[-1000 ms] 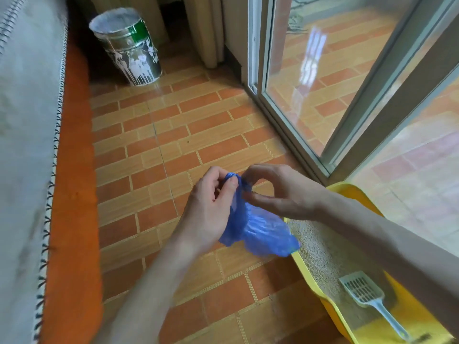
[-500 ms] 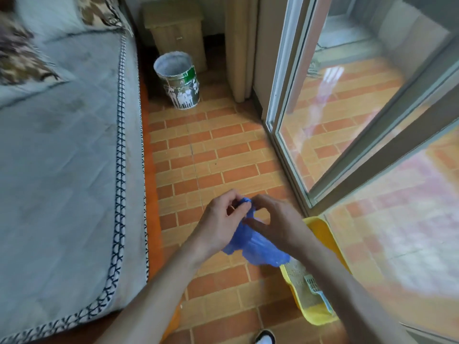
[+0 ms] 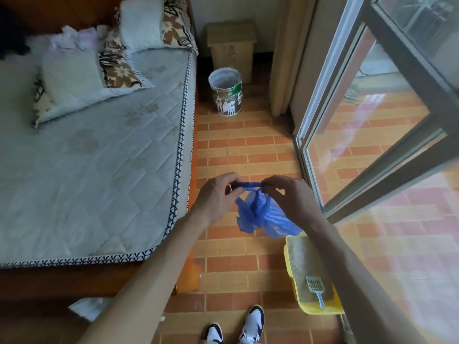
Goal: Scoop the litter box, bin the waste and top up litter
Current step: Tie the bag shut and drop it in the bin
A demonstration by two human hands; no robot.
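Stretched-out crinkly blue plastic bag [image 3: 263, 214], left hand [image 3: 216, 198], right hand [image 3: 288, 197] pinching

Blue bag [image 3: 263, 217] hangs above yellow litter box [image 3: 295, 289] (scoop [image 3: 316, 287] inside), seemingly knotted.

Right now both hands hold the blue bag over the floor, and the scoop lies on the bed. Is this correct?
Not quite. The head view shows the left hand and right hand holding the blue bag over the floor, but the scoop lies in the yellow litter box, not on the bed.
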